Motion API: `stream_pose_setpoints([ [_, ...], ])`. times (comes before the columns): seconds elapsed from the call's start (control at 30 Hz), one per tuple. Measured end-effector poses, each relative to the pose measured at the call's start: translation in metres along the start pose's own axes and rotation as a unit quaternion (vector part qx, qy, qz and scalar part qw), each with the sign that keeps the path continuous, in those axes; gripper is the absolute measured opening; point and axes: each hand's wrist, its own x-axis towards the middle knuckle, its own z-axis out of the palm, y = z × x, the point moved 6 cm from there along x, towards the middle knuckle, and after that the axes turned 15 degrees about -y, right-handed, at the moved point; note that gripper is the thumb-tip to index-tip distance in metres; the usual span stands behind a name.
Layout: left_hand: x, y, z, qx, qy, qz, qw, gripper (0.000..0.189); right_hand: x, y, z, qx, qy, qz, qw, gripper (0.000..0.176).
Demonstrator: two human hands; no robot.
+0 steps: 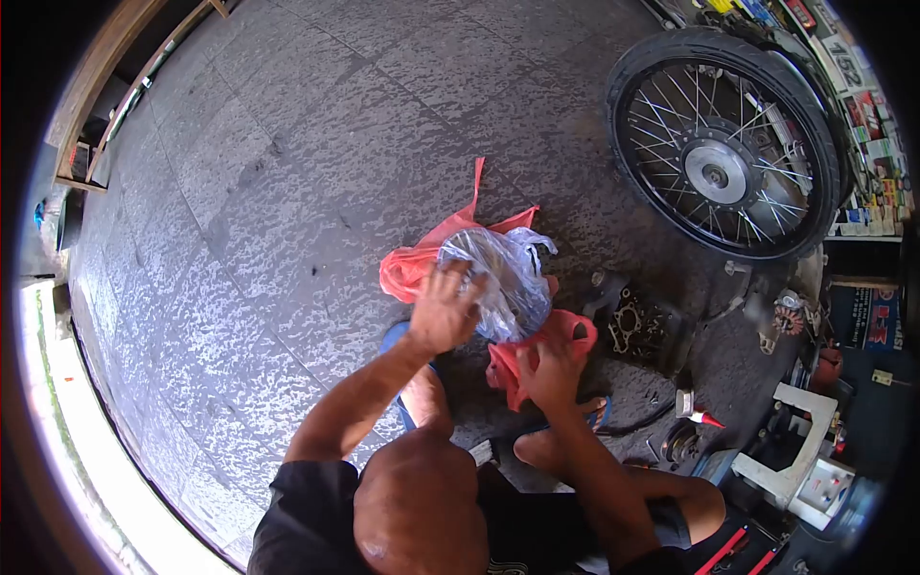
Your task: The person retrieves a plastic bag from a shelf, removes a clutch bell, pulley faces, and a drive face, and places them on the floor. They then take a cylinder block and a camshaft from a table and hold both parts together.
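A red plastic bag (407, 273) lies spread on the floor in front of me, one pointed strip reaching up from it. On it rests a clear plastic bag (517, 287) with something greyish inside that I cannot make out. My left hand (446, 311) is over the left side of the clear bag, its fingers apart and somewhat blurred. Bunched red plastic is gripped by my right hand (554, 369) at the near right side of the bundle.
A spoked motorcycle wheel (714, 172) stands at the upper right. Beside the bags sits a dark engine part (632, 326). A red-tipped tube (707, 419) and a pale metal frame (791, 450) are to the right; a wooden bench (86, 115) is at upper left.
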Motion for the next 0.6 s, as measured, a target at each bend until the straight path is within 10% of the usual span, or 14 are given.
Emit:
stream_pose_setpoints([
  [0.27, -0.001, 0.018, 0.015, -0.007, -0.069, 0.091, 0.993, 0.031, 0.063, -0.027, -0.012, 0.042, 0.085, -0.024, 0.995, 0.036],
  [0.6, -0.017, 0.006, 0.006, -0.105, -0.001, 0.124, 0.987, 0.023, 0.096, -0.039, 0.0, -0.019, -0.034, -0.172, 0.984, 0.023],
])
